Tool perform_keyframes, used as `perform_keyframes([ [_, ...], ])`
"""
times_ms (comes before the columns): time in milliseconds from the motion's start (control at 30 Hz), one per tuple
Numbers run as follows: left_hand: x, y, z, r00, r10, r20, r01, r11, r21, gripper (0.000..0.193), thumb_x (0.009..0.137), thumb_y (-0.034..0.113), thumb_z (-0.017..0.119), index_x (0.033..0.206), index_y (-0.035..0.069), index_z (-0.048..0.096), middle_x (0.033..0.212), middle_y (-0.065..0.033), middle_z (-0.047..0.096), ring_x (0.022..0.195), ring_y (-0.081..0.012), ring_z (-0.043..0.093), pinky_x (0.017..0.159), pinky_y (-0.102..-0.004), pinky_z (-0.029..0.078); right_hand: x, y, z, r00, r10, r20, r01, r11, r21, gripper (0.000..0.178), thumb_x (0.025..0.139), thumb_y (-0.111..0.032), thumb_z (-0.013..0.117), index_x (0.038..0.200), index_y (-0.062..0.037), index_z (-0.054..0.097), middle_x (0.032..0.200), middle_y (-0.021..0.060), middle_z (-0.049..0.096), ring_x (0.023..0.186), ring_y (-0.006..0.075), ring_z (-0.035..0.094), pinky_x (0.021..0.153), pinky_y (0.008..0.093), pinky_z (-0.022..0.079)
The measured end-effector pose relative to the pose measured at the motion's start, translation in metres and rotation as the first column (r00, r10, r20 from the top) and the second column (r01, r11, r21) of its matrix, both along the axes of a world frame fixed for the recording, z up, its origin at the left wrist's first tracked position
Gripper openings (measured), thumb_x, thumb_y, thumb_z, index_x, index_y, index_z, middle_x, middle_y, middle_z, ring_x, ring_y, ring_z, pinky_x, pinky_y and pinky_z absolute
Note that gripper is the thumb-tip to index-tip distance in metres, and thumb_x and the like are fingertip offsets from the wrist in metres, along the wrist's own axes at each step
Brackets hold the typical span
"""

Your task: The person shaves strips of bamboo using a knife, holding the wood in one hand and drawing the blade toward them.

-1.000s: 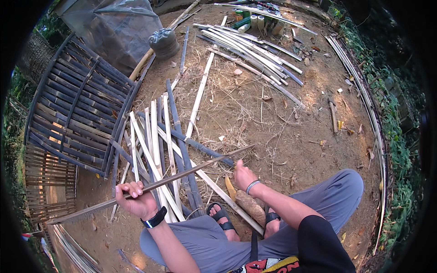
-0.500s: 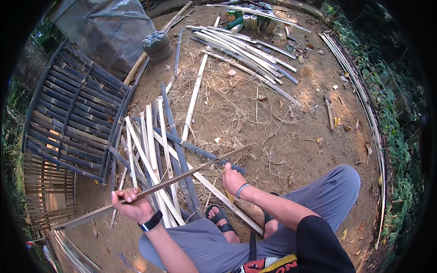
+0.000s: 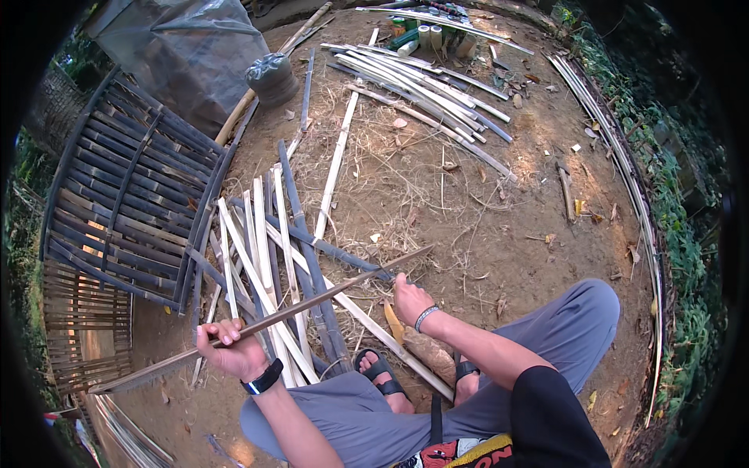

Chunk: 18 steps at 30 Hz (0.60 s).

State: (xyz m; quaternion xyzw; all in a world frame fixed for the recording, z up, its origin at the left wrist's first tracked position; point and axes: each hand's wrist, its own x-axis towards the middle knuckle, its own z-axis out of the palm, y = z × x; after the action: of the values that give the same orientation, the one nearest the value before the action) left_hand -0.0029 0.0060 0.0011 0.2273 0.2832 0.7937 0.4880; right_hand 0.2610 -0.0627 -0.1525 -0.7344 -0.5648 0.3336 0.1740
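Observation:
A long, thin brown bamboo strip point(image 3: 304, 305) slants across in front of me, its far end up to the right. My left hand point(image 3: 236, 350) is closed round its lower part, thumb below and fingers over the top. Near the far end, my right hand point(image 3: 412, 303) is closed in a fist just beside the strip. Something dark shows by its knuckles, touching or close to the strip; I cannot make out what it holds. A dark bamboo piece point(image 3: 335, 251) passes under the strip toward that hand. Below the fist are an orange-brown flat piece point(image 3: 393, 322) and a brown block point(image 3: 430, 355).
Split bamboo strips point(image 3: 257, 234) lie piled ahead on the left. Another pile point(image 3: 421, 86) sits farther off, near several cans point(image 3: 430, 37). A dark slatted bamboo frame point(image 3: 129, 187) stands at left, beside a plastic sheet point(image 3: 183, 58). Shavings point(image 3: 437, 179) litter the dirt.
My right hand has shifted slightly right and away from me, showing more of the orange-brown piece and the block below. My left hand keeps its hold on the strip.

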Motion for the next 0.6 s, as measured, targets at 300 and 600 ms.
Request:
perform_keyframes([
  [300,0.0,-0.003,0.0,0.996,-0.075,-0.049,0.079,0.992,0.102,0.027,0.092,0.026,0.053,0.07,0.011,0.05,0.049,0.0035,0.042,0.045,-0.007,0.04,0.054,-0.0231,0.036,0.026,0.002,-0.01,0.997,-0.03,0.067,0.036,0.994,-0.101,0.019,0.083,-0.001,0.042,0.099,0.0059,0.036,0.078,0.0334,0.062,0.078,0.0475,0.063,0.071,0.0543,0.051],
  [600,0.004,-0.002,0.0,0.985,-0.155,-0.081,0.167,0.97,0.176,0.026,0.093,0.025,0.05,0.072,0.01,0.049,0.049,0.0032,0.041,0.045,-0.0071,0.04,0.055,-0.0236,0.036,0.039,0.001,-0.025,0.994,-0.11,0.011,0.11,0.989,-0.096,0.017,0.085,-0.004,0.04,0.098,0.0057,0.036,0.076,0.0339,0.061,0.075,0.0498,0.061,0.069,0.056,0.049],
])
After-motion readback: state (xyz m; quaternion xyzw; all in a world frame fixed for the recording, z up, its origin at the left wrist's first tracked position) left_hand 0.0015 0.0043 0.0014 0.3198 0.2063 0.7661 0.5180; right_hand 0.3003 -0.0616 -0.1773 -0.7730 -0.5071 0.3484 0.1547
